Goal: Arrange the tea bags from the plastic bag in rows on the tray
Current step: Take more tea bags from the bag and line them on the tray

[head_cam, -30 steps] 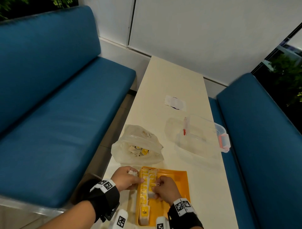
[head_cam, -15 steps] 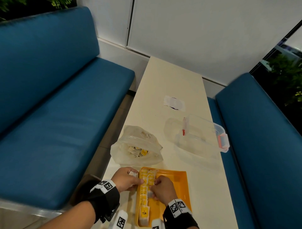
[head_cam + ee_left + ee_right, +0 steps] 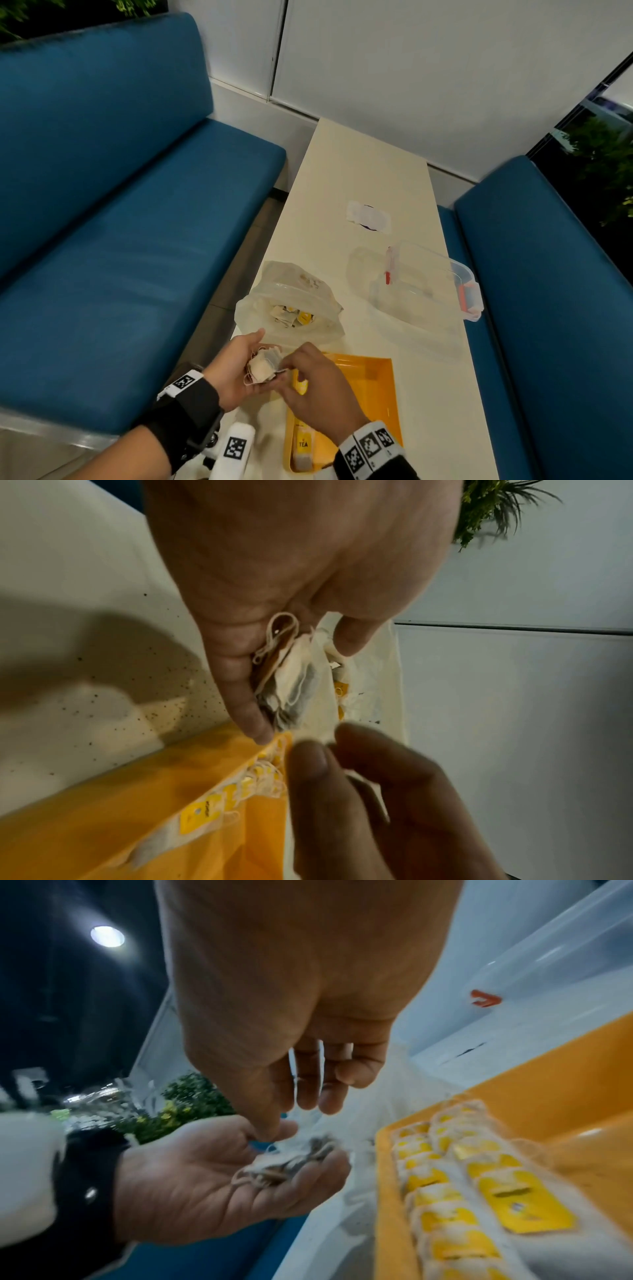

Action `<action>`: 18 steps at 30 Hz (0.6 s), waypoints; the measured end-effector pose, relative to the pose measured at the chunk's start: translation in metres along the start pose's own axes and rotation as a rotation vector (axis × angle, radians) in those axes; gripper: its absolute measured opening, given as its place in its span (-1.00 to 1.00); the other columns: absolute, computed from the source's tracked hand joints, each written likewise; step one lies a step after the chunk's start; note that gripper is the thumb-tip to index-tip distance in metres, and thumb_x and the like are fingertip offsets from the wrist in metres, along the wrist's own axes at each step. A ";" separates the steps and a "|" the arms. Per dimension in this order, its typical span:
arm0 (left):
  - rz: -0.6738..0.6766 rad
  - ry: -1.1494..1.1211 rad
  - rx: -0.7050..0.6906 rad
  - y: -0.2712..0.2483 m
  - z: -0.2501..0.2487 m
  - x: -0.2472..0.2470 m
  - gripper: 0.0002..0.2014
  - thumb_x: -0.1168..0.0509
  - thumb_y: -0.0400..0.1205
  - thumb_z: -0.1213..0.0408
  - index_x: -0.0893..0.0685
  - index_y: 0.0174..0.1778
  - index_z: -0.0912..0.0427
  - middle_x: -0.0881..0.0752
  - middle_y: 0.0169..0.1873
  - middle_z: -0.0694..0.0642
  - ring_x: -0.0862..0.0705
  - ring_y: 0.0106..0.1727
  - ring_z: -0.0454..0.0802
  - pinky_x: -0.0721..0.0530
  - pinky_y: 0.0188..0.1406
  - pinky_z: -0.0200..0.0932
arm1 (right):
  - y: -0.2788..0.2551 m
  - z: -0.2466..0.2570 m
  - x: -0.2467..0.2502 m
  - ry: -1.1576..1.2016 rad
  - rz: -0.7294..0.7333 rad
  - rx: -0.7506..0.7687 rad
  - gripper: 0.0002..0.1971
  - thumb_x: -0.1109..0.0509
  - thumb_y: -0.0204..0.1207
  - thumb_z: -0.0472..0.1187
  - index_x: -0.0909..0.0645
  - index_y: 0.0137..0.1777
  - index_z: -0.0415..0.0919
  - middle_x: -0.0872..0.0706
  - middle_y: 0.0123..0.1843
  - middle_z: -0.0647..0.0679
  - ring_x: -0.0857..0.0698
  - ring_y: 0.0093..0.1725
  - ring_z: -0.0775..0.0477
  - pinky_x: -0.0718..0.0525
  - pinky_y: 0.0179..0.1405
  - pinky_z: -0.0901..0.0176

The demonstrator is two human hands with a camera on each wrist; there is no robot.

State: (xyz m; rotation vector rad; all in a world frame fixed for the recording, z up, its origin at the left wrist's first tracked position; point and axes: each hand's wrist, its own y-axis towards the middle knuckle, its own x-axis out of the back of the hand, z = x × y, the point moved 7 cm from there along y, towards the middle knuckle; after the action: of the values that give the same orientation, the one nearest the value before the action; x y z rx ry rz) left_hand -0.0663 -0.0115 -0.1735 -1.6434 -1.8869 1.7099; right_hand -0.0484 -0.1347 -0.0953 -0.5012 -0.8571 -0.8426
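Left hand: the left hand [image 3: 236,368] lies palm up just off the desk's left edge, beside the tray's far-left corner; its grip cups a small bunch of tea bags [image 3: 263,366] with loose strings, fingers curled lightly round them.
Right hand: the right hand [image 3: 318,387] hovers over the tray's left part; thumb and forefinger pinch the near edge of the top bag in that bunch, the other fingers hanging loose.
Tray: the orange tray [image 3: 380,394] sits at the desk's near edge; tea bags with yellow tags [image 3: 455,1183] lie in two overlapping rows along its left side, the rest bare.
Plastic bag: the plastic bag [image 3: 291,301] stands open just beyond the tray near the desk's left edge, with more tea bags inside.
Elsewhere: a clear plastic box [image 3: 421,281] with red clips rests towards the desk's [image 3: 359,164] right edge.
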 end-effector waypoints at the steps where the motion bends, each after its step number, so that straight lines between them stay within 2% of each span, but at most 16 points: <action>1: 0.008 0.008 -0.008 -0.001 0.000 -0.002 -0.51 -0.17 0.78 -0.04 -0.66 0.32 0.34 -0.77 -0.09 0.33 -0.78 -0.19 0.22 -0.84 -0.25 0.05 | 0.003 0.006 -0.006 -0.023 0.022 0.022 -0.72 -0.39 0.51 0.06 -0.61 0.19 0.06 -0.53 0.09 0.21 -0.61 0.00 0.20 -0.65 -0.05 0.26; 3: 0.015 0.028 -0.032 -0.002 -0.001 -0.003 -0.48 -0.12 0.80 -0.06 -0.66 0.37 0.34 -0.77 -0.08 0.28 -0.78 -0.19 0.16 -0.79 -0.23 0.00 | 0.010 0.011 -0.013 -0.044 0.036 0.025 -0.64 -0.40 0.48 0.06 -0.60 0.27 0.04 -0.52 0.14 0.18 -0.61 0.10 0.14 -0.66 0.00 0.22; 6: 0.030 0.048 -0.055 -0.006 -0.002 -0.005 -0.47 -0.09 0.81 -0.04 -0.68 0.35 0.35 -0.78 -0.05 0.29 -0.78 -0.18 0.17 -0.70 -0.16 0.02 | 0.017 0.011 -0.019 -0.045 0.042 0.007 -0.64 -0.38 0.49 -0.06 -0.60 0.29 0.05 -0.51 0.14 0.14 -0.61 0.13 0.07 -0.65 0.03 0.18; 10: 0.054 0.050 -0.055 -0.012 -0.001 -0.010 -0.50 -0.07 0.82 -0.03 -0.69 0.27 0.34 -0.76 -0.16 0.27 -0.75 -0.28 0.11 -0.67 -0.28 -0.04 | 0.020 0.011 -0.019 -0.019 0.046 -0.009 -0.66 -0.37 0.54 -0.11 -0.63 0.31 0.04 -0.52 0.11 0.11 -0.61 0.08 0.05 -0.61 0.01 0.19; 14: 0.076 0.012 -0.061 -0.014 -0.002 -0.015 -0.55 -0.09 0.82 -0.02 -0.65 0.23 0.31 -0.72 -0.27 0.20 -0.64 -0.40 0.03 -0.75 -0.37 -0.07 | 0.020 0.012 -0.015 0.048 -0.016 0.005 -0.77 -0.35 0.57 -0.10 -0.74 0.16 -0.02 -0.54 -0.01 0.10 -0.63 -0.05 0.06 -0.64 -0.04 0.15; 16: 0.085 0.004 -0.067 -0.016 -0.004 -0.017 -0.58 -0.11 0.82 0.00 -0.66 0.16 0.31 -0.73 -0.30 0.20 -0.68 -0.42 0.04 -0.77 -0.38 -0.07 | 0.021 0.011 -0.011 0.087 -0.054 -0.018 -0.81 -0.39 0.56 -0.11 -0.77 0.09 -0.06 -0.55 -0.04 0.11 -0.63 -0.09 0.09 -0.66 -0.04 0.15; 18: 0.103 -0.004 -0.073 -0.016 -0.006 -0.018 -0.60 -0.13 0.82 0.04 -0.67 0.17 0.34 -0.76 -0.24 0.24 -0.74 -0.37 0.07 -0.78 -0.34 -0.06 | 0.022 0.008 -0.006 0.122 -0.071 -0.048 -0.86 -0.45 0.54 -0.14 -0.78 0.03 -0.11 -0.57 -0.07 0.08 -0.63 -0.10 0.10 -0.66 -0.02 0.16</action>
State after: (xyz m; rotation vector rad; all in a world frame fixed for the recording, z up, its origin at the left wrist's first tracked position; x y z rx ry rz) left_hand -0.0648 -0.0176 -0.1492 -1.7947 -1.9204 1.7006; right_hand -0.0367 -0.1133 -0.0968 -0.4588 -0.7469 -0.9511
